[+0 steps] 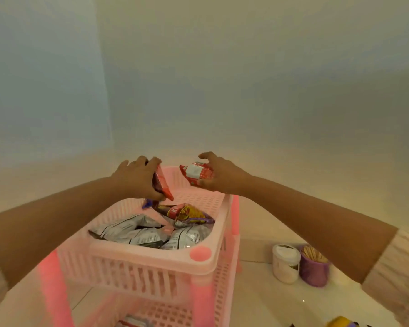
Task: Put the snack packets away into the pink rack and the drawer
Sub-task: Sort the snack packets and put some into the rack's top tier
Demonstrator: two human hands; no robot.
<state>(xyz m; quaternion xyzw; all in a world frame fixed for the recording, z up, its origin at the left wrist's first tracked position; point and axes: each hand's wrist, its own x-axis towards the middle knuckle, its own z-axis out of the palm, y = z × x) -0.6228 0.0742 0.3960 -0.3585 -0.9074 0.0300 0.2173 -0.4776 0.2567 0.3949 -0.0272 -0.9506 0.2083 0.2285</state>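
Observation:
The pink rack [151, 260] stands in front of me, its top basket holding several silver packets [137, 232] and a red-and-yellow packet [189, 214]. My left hand [134, 179] grips a red packet [162, 184] edge-on over the basket's far left side. My right hand [219, 175] holds a second red packet with a white label [195, 172] above the basket's far rim. A lower tier shows a packet [135, 322] partly hidden. No drawer is in view.
A white jar [286, 263] and a purple cup of wooden sticks [313, 267] stand on the pale surface right of the rack. A yellow object [340, 323] peeks in at the bottom edge. Plain walls meet in a corner behind.

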